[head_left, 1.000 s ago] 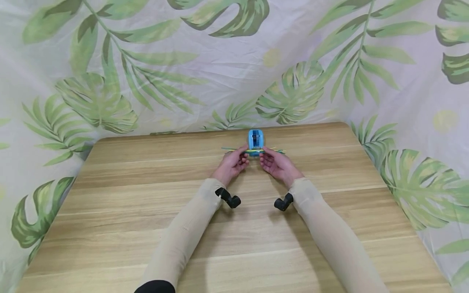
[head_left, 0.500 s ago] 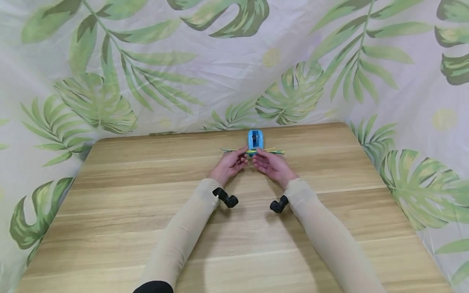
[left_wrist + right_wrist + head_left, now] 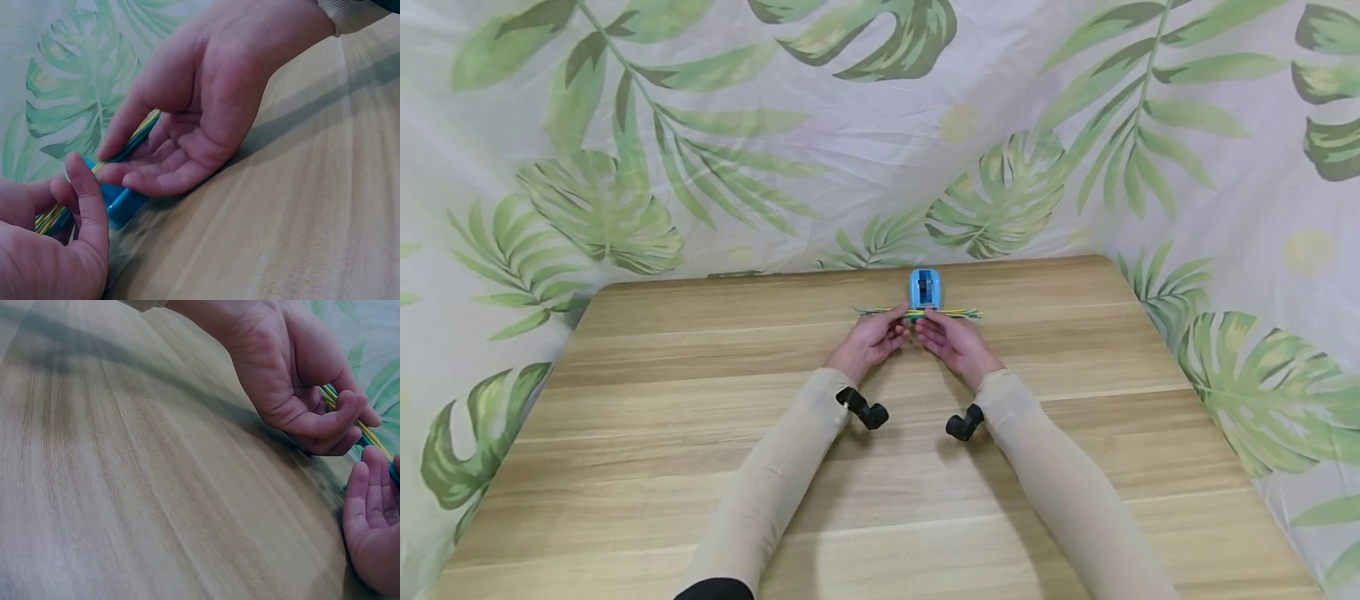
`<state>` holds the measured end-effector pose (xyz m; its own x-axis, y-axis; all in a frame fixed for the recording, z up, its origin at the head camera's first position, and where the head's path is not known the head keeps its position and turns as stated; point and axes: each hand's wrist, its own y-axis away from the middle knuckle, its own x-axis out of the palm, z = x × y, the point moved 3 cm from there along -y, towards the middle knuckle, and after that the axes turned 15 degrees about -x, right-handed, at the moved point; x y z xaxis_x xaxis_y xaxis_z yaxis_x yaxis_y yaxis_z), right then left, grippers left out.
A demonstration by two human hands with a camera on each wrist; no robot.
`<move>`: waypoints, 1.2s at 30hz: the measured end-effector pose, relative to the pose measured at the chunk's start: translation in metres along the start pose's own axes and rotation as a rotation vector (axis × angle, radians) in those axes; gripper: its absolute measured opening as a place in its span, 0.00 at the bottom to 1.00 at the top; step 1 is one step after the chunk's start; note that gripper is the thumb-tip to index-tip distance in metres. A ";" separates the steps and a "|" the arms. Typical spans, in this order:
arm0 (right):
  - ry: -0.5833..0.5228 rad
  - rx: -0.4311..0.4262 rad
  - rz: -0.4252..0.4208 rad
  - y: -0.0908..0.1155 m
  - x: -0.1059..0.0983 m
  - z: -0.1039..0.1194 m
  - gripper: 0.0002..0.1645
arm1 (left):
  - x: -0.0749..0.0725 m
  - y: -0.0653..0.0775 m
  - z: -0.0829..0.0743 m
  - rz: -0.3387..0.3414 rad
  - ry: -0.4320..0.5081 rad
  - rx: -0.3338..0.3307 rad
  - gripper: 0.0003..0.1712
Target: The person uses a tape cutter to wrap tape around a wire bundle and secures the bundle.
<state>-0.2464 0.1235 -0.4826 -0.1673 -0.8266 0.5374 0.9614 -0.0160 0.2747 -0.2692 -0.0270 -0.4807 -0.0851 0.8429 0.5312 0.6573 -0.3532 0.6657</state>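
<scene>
A thin bundle of yellow and green wire-like strands [image 3: 964,313] lies crosswise in front of a small blue tape dispenser [image 3: 925,287] near the table's back edge. My left hand [image 3: 868,340] pinches the bundle left of its middle, thumb on the far side. Just right of the middle, my right hand [image 3: 953,343] pinches it too, with the fingertips of both hands close together. Loose ends stick out past each hand. In the left wrist view, the dispenser's blue base [image 3: 125,207] shows below the strands, partly hidden by the fingers.
The wood-grain table [image 3: 880,517] stretches toward me below the forearms. A leaf-patterned cloth [image 3: 865,133] hangs right behind the back edge and along both sides. Black camera mounts [image 3: 867,410] jut inward from the wrists.
My right hand has slid left along the strands, closer to my left hand. The left hand keeps its pinch near the same place, and the dispenser stays put.
</scene>
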 end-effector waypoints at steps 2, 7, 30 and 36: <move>-0.003 -0.005 -0.013 -0.001 0.001 -0.001 0.06 | 0.001 0.001 0.001 -0.004 -0.004 0.007 0.10; -0.006 -0.002 -0.028 -0.001 0.002 -0.002 0.07 | -0.001 0.006 0.003 -0.006 -0.024 0.011 0.09; -0.005 0.030 -0.055 -0.004 -0.003 0.001 0.04 | 0.023 0.041 -0.038 -0.080 -0.754 0.476 0.15; 0.001 0.036 -0.069 -0.003 0.000 0.002 0.04 | 0.037 0.029 -0.052 -0.244 -1.024 0.619 0.19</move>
<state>-0.2497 0.1248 -0.4822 -0.2328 -0.8248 0.5153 0.9390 -0.0526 0.3399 -0.2923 -0.0275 -0.4147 0.1899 0.8890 -0.4167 0.9758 -0.1240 0.1802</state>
